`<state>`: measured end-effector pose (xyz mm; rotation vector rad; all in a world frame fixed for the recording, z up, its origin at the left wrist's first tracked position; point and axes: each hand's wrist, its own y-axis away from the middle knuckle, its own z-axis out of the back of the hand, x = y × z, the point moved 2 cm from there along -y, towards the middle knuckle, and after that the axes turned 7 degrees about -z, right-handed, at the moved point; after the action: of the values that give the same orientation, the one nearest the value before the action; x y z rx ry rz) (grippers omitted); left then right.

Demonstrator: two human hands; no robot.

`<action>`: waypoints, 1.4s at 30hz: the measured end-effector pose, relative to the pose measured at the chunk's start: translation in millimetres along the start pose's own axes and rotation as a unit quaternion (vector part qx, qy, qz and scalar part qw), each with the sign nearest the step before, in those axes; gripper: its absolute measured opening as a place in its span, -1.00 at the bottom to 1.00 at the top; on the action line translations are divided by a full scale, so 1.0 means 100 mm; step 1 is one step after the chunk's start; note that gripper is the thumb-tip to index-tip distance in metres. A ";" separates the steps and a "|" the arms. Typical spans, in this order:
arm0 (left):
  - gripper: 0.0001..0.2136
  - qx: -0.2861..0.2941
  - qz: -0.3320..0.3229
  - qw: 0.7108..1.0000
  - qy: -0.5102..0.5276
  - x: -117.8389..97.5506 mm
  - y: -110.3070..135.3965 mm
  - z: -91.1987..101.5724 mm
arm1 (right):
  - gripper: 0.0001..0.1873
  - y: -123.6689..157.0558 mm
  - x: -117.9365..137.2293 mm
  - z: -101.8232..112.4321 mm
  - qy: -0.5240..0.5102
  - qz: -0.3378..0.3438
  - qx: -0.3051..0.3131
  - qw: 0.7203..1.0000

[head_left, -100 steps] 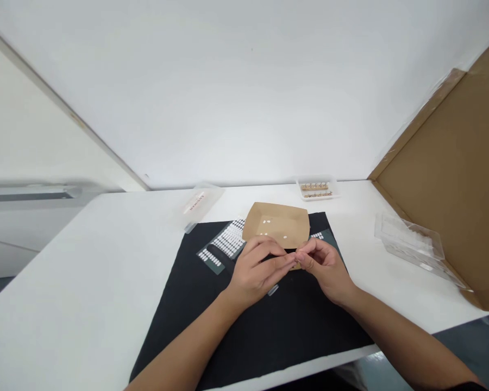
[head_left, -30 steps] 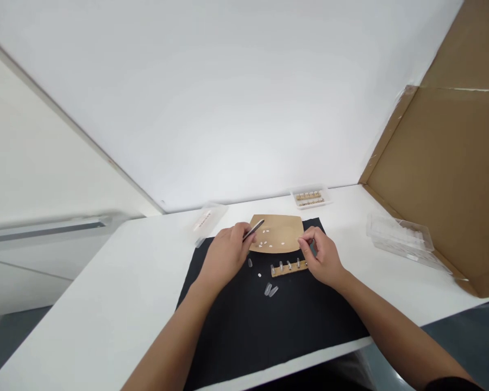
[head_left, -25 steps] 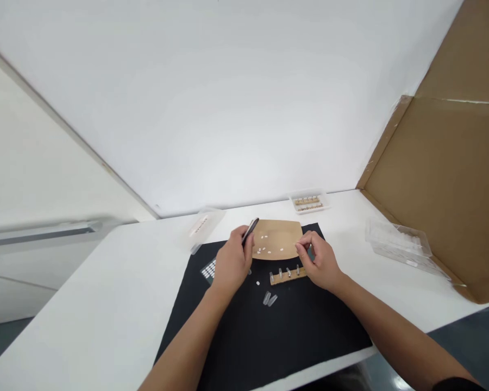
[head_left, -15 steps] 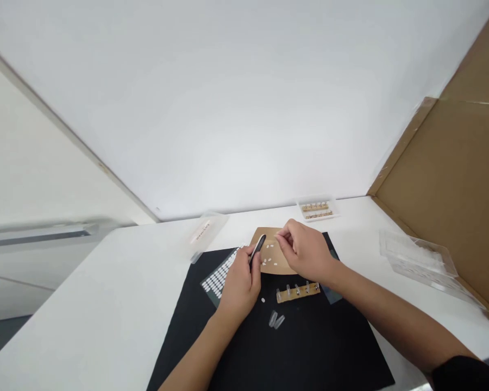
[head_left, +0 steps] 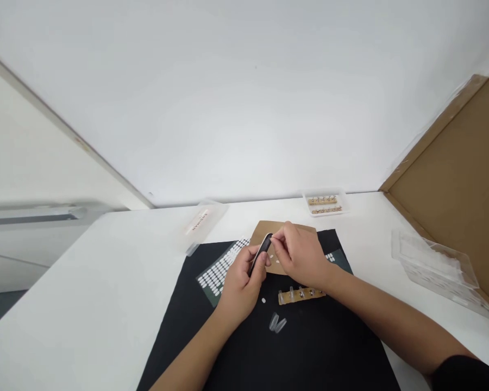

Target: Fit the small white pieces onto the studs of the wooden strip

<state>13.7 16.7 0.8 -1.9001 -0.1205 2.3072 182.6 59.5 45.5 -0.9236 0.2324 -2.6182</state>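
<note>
The left hand (head_left: 243,279) holds a dark stick (head_left: 261,252) tight, just below the middle of the frame. The right hand (head_left: 299,252) has its fingertips pinched at the stick's top end; I can't tell if they hold something tiny. A brown tray (head_left: 264,229) shows around them. Lower in the frame, two clear pieces (head_left: 277,323) lie on a black mat (head_left: 309,353).

Nail-craft workbench (head_left: 85,304): clear nail tips (head_left: 281,325)
</note>
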 end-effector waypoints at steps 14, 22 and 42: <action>-0.49 0.043 0.036 0.992 0.113 -0.08 -0.06 -0.02 | -0.89 -0.06 -0.09 -0.03 -0.008 -0.012 -0.028 1.000; -0.42 -0.011 0.065 0.992 0.103 -0.04 -0.04 -0.10 | -0.89 -0.12 -0.14 -0.21 0.009 -0.056 0.018 0.998; -0.43 -0.003 0.047 0.998 -0.034 -0.10 0.00 -0.05 | -0.79 -0.10 -0.03 -0.08 0.133 0.021 0.002 0.991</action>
<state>20.4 15.4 9.6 -1.8686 -0.0475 2.4358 177.5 70.2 40.3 -0.5588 0.3088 -2.6967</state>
